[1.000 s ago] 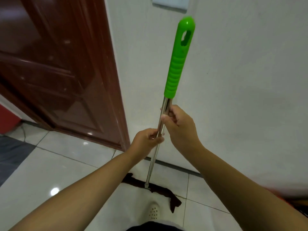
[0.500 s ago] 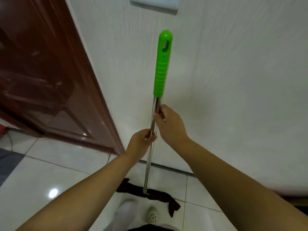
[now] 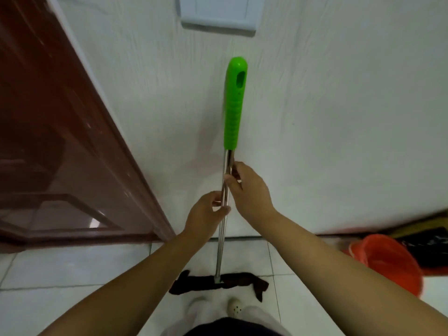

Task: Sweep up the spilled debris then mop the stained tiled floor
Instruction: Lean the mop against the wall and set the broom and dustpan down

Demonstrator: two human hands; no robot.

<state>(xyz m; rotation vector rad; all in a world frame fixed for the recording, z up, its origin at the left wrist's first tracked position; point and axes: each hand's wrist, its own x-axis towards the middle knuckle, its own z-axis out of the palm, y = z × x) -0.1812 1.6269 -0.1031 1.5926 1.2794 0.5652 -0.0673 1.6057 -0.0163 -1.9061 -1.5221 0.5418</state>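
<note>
Steel mop pole (image 3: 221, 243) gripped by both hands, left hand (image 3: 206, 215) below right hand (image 3: 249, 190), orange bucket (image 3: 390, 260) blurred, perhaps cut off.

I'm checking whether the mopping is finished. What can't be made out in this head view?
- Tiled floor: forearms and frame edges hide much of it; no stains or debris discernible.
- Red bucket: blurred, contents unseen.
- Dark things behind the bucket: smeared, cut off at the right edge.
- Wall plate: cropped at the top.
</note>
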